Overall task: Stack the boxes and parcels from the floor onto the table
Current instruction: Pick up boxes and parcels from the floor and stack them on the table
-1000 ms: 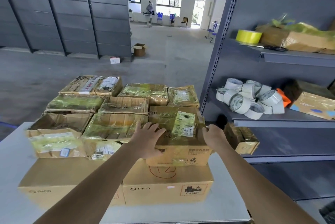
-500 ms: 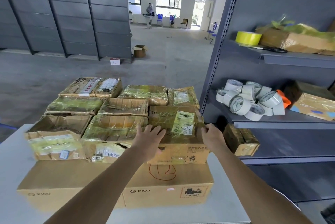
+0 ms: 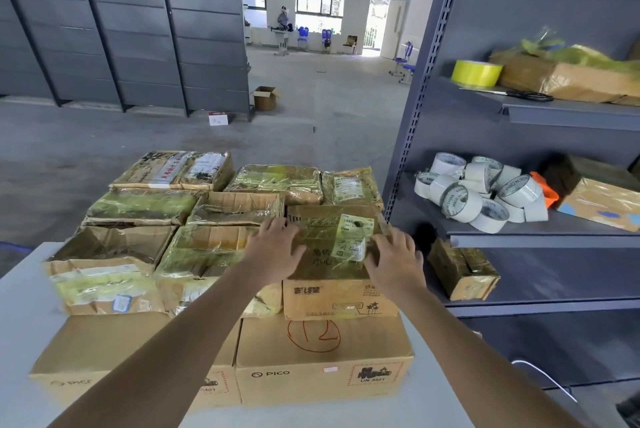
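Head view: we press a taped box [image 3: 341,299] in the upper layer on the bench [image 3: 20,316].
Left grip [image 3: 273,251] and right grip [image 3: 394,261] lie released, flat on its lid, above a PICO carton [image 3: 322,372].

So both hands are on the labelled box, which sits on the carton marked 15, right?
Not quite: the head view shows that carton is marked 12. The left hand and right hand are on the labelled box, which sits on it.
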